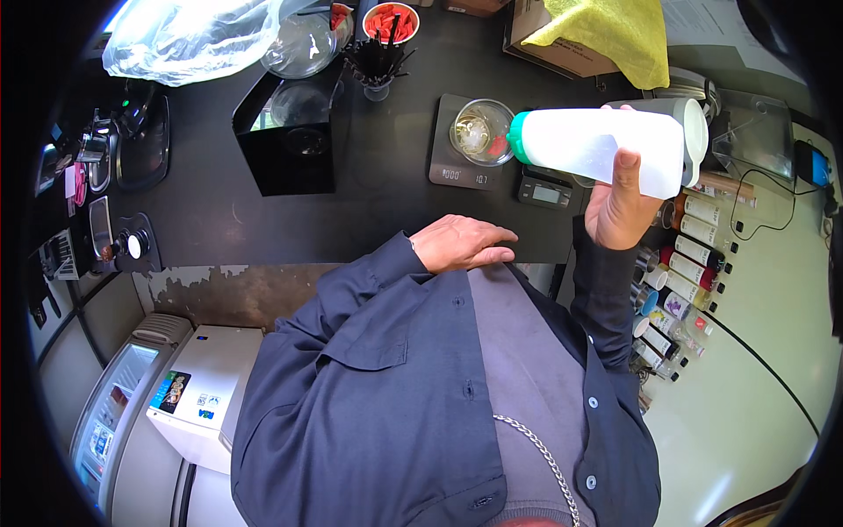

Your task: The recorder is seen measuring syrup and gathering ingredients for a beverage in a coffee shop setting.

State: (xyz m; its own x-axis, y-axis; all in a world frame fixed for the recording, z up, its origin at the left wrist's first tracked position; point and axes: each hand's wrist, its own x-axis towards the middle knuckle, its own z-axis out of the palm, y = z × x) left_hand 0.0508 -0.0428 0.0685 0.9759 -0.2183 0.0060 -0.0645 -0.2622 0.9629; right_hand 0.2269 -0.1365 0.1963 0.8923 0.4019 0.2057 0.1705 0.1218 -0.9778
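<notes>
My right hand (622, 211) grips a white plastic bottle (593, 141) with a green cap, its thumb on the near side. The bottle lies tilted almost sideways, its green end pointing left at the rim of a clear glass (482, 132). Whether anything flows from it I cannot tell. Inside the glass are a pale, ice-like lump and something small and red. Under the glass is a flat dark digital scale (451, 165) with a lit display. My left hand (461, 240) rests palm down by the counter's front edge, holding nothing, its thumb slightly apart from the fingers.
A second small scale (545, 191) sits below the bottle. Several labelled bottles (691, 250) line the right side. Left of the glass stands a glossy black box (290, 155); behind it are black straws (377, 66) and a tub of red pieces (391, 23). A yellow cloth (606, 36) drapes a cardboard box.
</notes>
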